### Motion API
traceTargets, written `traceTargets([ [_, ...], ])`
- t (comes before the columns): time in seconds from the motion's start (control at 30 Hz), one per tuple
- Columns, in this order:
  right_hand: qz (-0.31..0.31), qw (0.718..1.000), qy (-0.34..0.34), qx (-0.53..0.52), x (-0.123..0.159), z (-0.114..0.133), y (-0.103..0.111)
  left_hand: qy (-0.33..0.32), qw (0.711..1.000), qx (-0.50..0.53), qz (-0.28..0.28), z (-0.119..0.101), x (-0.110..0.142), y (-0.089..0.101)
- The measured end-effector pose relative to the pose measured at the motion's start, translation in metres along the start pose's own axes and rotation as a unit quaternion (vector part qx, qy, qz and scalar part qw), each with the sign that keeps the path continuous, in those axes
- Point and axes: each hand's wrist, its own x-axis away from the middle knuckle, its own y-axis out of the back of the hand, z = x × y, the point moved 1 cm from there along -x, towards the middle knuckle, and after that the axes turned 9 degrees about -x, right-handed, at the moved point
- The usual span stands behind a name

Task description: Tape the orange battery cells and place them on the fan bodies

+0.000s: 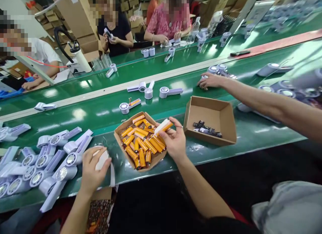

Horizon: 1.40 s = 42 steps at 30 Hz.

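Note:
My right hand [176,141] holds an orange cylindrical battery [167,125] with a white strip along its side, above the right edge of a cardboard tray [118,140]. Many orange batteries [142,144] fill that tray. To the left of it, my left hand [92,170] is closed around a white piece [101,160] that looks like a roll or pad of strips. A white strip [112,174] hangs beside it at the table edge. Part of the white piece is hidden by my fingers.
White handheld fan bodies [41,162] are piled at left; several more [164,92] lie along the green conveyor [105,110]. A cardboard box [227,126] holds small black parts. A co-worker's arm [259,101] reaches in from the right. Other people sit across the belt.

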Motion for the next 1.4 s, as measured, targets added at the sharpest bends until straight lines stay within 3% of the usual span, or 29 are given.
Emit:
traceTargets([
  [0.1,-0.002,1.000,0.028,-0.001,0.008,-0.015,0.004,-0.096,0.991,0.069,0.068,-0.039,-0.111,-0.044],
  [0.2,0.022,0.998,0.047,0.026,0.012,-0.024,0.003,-0.162,0.965,0.055,0.197,-0.093,-0.224,-0.122],
  [0.27,0.027,0.997,0.062,0.041,0.012,-0.029,0.004,-0.200,0.942,0.019,0.268,-0.132,-0.281,-0.173],
  [0.37,0.017,0.996,0.079,0.048,0.011,-0.034,0.009,-0.214,0.922,-0.037,0.321,-0.178,-0.331,-0.224],
  [0.43,0.036,0.994,0.080,0.062,0.011,-0.036,0.015,-0.208,0.923,-0.045,0.320,-0.193,-0.342,-0.239],
  [0.5,0.062,0.991,0.074,0.093,0.013,-0.037,0.020,-0.205,0.925,-0.046,0.316,-0.190,-0.339,-0.241],
  [0.57,0.073,0.988,0.062,0.124,0.015,-0.038,0.023,-0.207,0.924,-0.051,0.317,-0.166,-0.327,-0.232],
  [0.63,0.068,0.988,0.058,0.126,0.015,-0.039,0.024,-0.203,0.926,-0.063,0.312,-0.119,-0.311,-0.212],
  [0.77,0.077,0.989,0.108,0.058,0.014,-0.041,0.022,-0.124,0.950,-0.110,0.265,0.020,-0.271,-0.150],
  [0.83,0.084,0.988,0.123,0.048,0.011,-0.042,0.022,-0.051,0.940,-0.151,0.301,0.085,-0.243,-0.124],
  [0.9,0.094,0.986,0.107,0.084,0.007,-0.042,0.022,-0.007,0.922,-0.170,0.348,0.129,-0.211,-0.110],
  [0.97,0.106,0.981,0.073,0.146,0.001,-0.041,0.022,0.003,0.913,-0.158,0.375,0.149,-0.184,-0.111],
  [1.03,0.110,0.975,0.054,0.187,-0.003,-0.037,0.021,-0.001,0.913,-0.129,0.386,0.155,-0.170,-0.120],
  [1.2,0.098,0.983,0.033,0.149,-0.009,-0.020,0.001,-0.025,0.914,-0.035,0.404,0.167,-0.181,-0.142],
  [1.3,0.117,0.983,0.011,0.141,-0.031,-0.017,-0.040,-0.028,0.914,0.008,0.404,0.181,-0.193,-0.140],
  [1.4,0.194,0.963,0.008,0.185,-0.071,-0.030,-0.104,-0.016,0.922,0.019,0.385,0.183,-0.194,-0.135],
])
